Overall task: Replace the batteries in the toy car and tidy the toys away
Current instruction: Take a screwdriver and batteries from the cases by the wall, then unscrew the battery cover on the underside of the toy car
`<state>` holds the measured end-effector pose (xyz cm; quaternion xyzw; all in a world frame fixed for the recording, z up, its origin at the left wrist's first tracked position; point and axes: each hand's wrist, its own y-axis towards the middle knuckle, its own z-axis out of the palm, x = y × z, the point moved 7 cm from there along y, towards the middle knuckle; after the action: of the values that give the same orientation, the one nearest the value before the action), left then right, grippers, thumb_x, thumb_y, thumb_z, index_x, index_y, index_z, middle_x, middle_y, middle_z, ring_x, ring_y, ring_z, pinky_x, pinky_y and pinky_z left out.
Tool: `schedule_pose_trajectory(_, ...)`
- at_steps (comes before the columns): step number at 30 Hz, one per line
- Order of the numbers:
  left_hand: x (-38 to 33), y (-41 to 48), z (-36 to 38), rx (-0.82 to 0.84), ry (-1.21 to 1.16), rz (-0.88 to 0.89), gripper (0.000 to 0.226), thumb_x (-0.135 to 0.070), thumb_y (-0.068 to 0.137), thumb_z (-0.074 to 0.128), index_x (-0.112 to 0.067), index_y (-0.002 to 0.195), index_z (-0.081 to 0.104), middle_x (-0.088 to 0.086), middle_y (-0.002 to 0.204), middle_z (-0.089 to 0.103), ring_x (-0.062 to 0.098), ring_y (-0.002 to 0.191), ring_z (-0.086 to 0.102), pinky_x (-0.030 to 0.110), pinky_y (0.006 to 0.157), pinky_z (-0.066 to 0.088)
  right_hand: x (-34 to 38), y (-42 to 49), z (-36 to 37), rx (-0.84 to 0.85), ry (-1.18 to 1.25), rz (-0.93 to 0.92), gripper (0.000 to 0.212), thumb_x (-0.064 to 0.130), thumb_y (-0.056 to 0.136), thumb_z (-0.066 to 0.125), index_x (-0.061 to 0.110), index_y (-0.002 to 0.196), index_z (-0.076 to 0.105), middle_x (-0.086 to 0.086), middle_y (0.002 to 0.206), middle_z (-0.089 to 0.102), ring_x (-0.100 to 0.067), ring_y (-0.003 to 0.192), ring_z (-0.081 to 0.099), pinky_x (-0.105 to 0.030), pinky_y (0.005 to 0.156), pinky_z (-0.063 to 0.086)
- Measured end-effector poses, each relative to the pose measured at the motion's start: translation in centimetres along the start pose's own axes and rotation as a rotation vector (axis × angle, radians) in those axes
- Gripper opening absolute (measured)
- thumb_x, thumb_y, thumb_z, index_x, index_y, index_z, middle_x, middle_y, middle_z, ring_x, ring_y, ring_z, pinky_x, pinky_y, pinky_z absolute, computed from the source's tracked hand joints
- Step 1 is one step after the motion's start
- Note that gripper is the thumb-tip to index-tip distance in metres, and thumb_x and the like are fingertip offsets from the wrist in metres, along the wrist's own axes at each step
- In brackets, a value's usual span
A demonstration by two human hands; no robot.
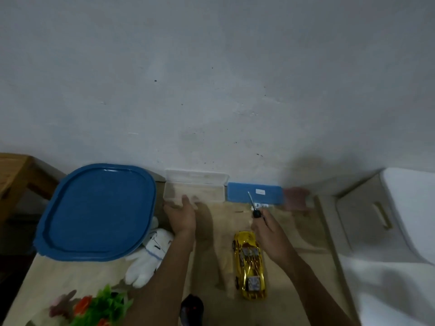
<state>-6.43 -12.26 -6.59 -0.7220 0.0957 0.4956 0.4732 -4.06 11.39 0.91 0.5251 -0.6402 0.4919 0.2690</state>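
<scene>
Wooden table (211,302) against a grey wall. Gold toy car (249,264) lies lengthwise, right of centre. Right hand (267,228) grips a screwdriver (253,205), tip raised. Left hand (182,215) open, beside a clear case (194,187). White plush toy (148,257) beside blue lid (98,212).

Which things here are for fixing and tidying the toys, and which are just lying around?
For the job: gold toy car, screwdriver in the right hand, white plush toy, blue-lidded bin.

Just lying about: fake flowers, wooden stool.
</scene>
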Motion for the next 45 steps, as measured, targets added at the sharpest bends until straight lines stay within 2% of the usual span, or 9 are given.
schedule_pose_trajectory(5, 1.6, -7.3, 1.8, 0.247, 0.333, 0.155, 0.063, -0.047, 0.094, 0.056, -0.022, 0.148, 0.035, 0.011, 0.136, 0.059, 0.030, 0.122, 0.056, 0.045, 0.105, 0.045, -4.3, -5.7, -3.3, -0.144, 0.147, 0.118, 0.020, 0.018, 0.103, 0.037, 0.010, 0.096, 0.054, 0.000, 0.069, 0.045, -0.008, 0.057, 0.038, -0.025, 0.053, 0.031)
schedule_pose_trajectory(9, 6.2, -12.2, 4.0, 0.524, 0.667, 0.219, 0.087, -0.057, 0.084, 0.065, -0.023, 0.153, 0.024, 0.011, 0.149, 0.045, 0.030, 0.136, 0.044, 0.044, 0.110, 0.040, -7.7, -9.2, -4.9, -0.265, 0.099, 0.180, 0.022, 0.019, 0.102, 0.037, 0.015, 0.087, 0.053, 0.002, 0.067, 0.042, -0.011, 0.059, 0.038, -0.027, 0.055, 0.030)
schedule_pose_trajectory(12, 9.2, -14.4, 4.7, 0.592, 0.897, 0.190, 0.103, -0.062, 0.080, 0.066, -0.024, 0.157, 0.009, 0.014, 0.150, 0.033, 0.036, 0.138, 0.036, 0.043, 0.106, 0.038, -9.6, -10.4, -5.6, -0.301, -0.110, 0.212, 0.018, 0.025, 0.102, 0.039, 0.016, 0.098, 0.054, 0.004, 0.072, 0.052, -0.010, 0.062, 0.048, -0.025, 0.058, 0.033)
schedule_pose_trajectory(20, 10.5, -15.9, 5.1, 0.524, 0.956, 0.264, 0.111, -0.059, 0.076, 0.072, -0.022, 0.157, 0.007, 0.016, 0.144, 0.037, 0.038, 0.126, 0.050, 0.042, 0.095, 0.047, -13.6, -7.9, -7.9, -0.341, -0.279, 0.208, 0.015, 0.010, 0.095, 0.056, 0.005, 0.106, 0.064, -0.008, 0.089, 0.064, -0.010, 0.066, 0.053, -0.011, 0.049, 0.035)
schedule_pose_trajectory(27, 10.3, -16.0, 5.5, 0.414, 1.024, 0.251, 0.108, -0.055, 0.077, 0.073, -0.023, 0.157, 0.008, 0.016, 0.144, 0.037, 0.038, 0.128, 0.048, 0.045, 0.098, 0.046, -15.0, -4.6, -8.8, -0.358, -0.300, 0.189, 0.017, 0.030, 0.089, 0.062, 0.020, 0.100, 0.070, -0.002, 0.092, 0.065, -0.022, 0.080, 0.064, -0.035, 0.068, 0.054)
schedule_pose_trajectory(31, 10.2, -16.5, 5.7, 0.334, 1.100, 0.279, 0.110, -0.058, 0.077, 0.072, -0.021, 0.157, 0.006, 0.015, 0.142, 0.038, 0.037, 0.127, 0.048, 0.045, 0.094, 0.046, -15.4, -3.9, -9.2, -0.380, -0.395, 0.188, 0.017, 0.037, 0.086, 0.064, 0.025, 0.097, 0.068, 0.001, 0.097, 0.063, -0.020, 0.085, 0.062, -0.038, 0.071, 0.055)
schedule_pose_trajectory(35, 10.0, -16.3, 5.8, 0.362, 0.993, 0.290, 0.109, -0.049, 0.072, 0.079, -0.017, 0.155, 0.016, 0.015, 0.140, 0.045, 0.035, 0.124, 0.052, 0.043, 0.095, 0.049, -15.0, -4.1, -9.7, -0.357, -0.435, 0.175, 0.025, 0.043, 0.084, 0.064, 0.024, 0.100, 0.066, 0.000, 0.101, 0.060, -0.022, 0.094, 0.060, -0.037, 0.075, 0.053)
schedule_pose_trajectory(39, 8.1, -16.6, 4.9, 0.441, 0.700, 0.192, 0.072, -0.025, 0.079, 0.080, -0.022, 0.139, 0.040, 0.001, 0.123, 0.061, 0.019, 0.105, 0.058, 0.032, 0.088, 0.048, -12.7, -5.6, -10.8, -0.429, -0.367, 0.019, 0.028, 0.036, 0.087, 0.066, 0.021, 0.111, 0.066, -0.001, 0.111, 0.058, -0.021, 0.098, 0.059, -0.036, 0.077, 0.053)
schedule_pose_trajectory(45, 7.1, -21.1, 4.5, 0.728, 0.099, -0.258, 0.038, -0.016, 0.087, 0.054, -0.013, 0.125, 0.059, 0.017, 0.102, 0.068, 0.029, 0.079, 0.068, 0.037, 0.067, 0.057, -6.9, -7.7, -7.4, -0.028, -0.007, -0.229, 0.021, 0.029, 0.090, 0.066, 0.031, 0.111, 0.067, 0.005, 0.108, 0.065, -0.001, 0.097, 0.062, -0.018, 0.080, 0.047)
